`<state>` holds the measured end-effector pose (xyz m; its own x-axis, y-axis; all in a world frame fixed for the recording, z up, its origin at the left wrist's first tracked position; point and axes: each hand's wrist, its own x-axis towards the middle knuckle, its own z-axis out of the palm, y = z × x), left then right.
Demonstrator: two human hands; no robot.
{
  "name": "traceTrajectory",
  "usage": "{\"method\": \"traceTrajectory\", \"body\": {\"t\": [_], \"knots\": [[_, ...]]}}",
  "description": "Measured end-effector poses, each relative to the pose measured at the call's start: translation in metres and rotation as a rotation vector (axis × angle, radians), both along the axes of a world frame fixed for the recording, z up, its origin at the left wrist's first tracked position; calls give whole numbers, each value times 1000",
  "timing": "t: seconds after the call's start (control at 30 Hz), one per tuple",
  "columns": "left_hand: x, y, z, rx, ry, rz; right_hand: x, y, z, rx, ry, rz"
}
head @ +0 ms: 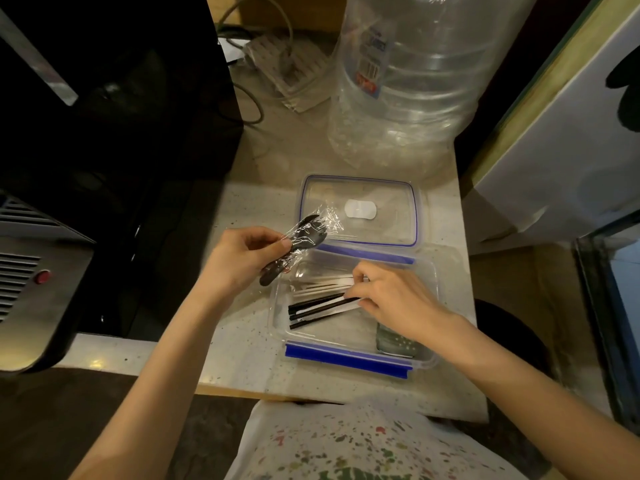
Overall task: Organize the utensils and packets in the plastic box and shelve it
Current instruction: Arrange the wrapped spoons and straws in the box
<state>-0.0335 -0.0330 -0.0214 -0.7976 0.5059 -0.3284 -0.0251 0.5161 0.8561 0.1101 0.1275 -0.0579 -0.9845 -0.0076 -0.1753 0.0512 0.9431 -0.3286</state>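
Note:
A clear plastic box [349,355] with blue clips sits open on the counter, its lid [360,209] lying just behind it. My left hand [242,261] holds a bundle of black plastic utensils wrapped in clear film [298,244] above the box's left rim. Inside the box, my right hand [394,299] pinches the right ends of several black and white sticks or straws [318,308]. A small dark packet [394,342] lies in the box's near right corner, partly hidden by my right wrist.
A large empty clear water bottle [415,81] stands behind the lid. A black appliance [104,133] fills the left side, with cables and a power strip [287,67] behind. A white cabinet [571,150] is at the right. The counter edge [242,393] is near me.

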Motion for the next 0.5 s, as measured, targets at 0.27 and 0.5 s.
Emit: {"method": "traceTrajectory", "body": {"t": [0.27,0.5], "knots": [[3,-1,-3,8,-9,-21,1,3,3,19,-64,55],[5,0,-5,39,-24,-39,-5,3,-2,172,-38,88]]}}
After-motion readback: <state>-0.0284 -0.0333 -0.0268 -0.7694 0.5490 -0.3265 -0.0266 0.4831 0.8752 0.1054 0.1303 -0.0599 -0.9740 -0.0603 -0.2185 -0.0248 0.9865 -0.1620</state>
